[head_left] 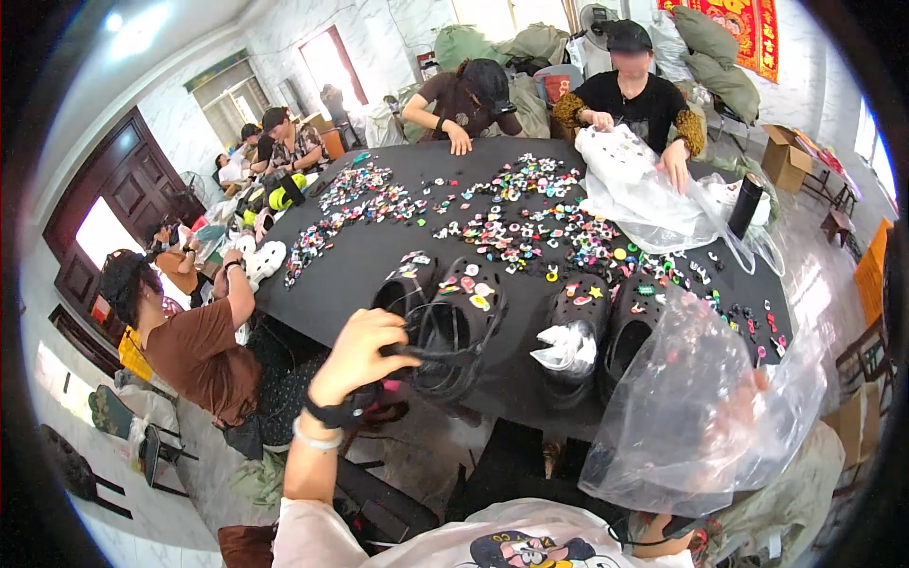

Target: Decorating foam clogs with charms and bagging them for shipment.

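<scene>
My left hand [365, 352] grips the heel strap of a black clog [456, 327] decorated with small coloured charms, at the near edge of the black table [379, 246]. A second black clog [405, 282] lies just behind it. My right hand [748, 393] is inside a clear plastic bag [696, 407] and holds it up; the hand shows only dimly through the plastic. Between my hands, two more black clogs [578, 327] sit on the table, one stuffed with white paper.
Several heaps of small coloured charms [530, 222] cover the table. A person across it handles a white clog in a clear bag [634, 185]. A black bottle [746, 204] stands at the right. Other people sit at the left side and far end. Cardboard boxes [784, 156] stand at the right.
</scene>
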A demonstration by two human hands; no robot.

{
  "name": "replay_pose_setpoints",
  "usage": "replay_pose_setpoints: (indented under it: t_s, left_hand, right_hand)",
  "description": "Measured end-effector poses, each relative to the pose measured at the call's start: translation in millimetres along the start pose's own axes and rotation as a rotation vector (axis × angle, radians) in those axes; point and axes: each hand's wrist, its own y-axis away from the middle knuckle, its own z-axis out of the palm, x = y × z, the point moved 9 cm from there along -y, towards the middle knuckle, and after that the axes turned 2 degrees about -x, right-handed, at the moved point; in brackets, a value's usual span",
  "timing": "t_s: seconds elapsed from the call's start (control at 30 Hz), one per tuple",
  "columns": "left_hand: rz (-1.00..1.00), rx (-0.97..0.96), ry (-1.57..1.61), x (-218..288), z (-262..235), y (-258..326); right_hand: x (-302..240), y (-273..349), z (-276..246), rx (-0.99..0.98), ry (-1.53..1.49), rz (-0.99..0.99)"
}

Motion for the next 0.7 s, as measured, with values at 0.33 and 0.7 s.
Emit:
replay_pose_setpoints:
  t_s: [0.33,0.7]
  left_hand:
    - [-0.235,-0.076,0.078,12,70,3]
    - [0.005,-0.089,1.063,156,146,35]
  right_hand:
    - [42,10,48,-0.095,-0.238,0.247]
    - [10,-151,117,-0.277,-0.565,0.585]
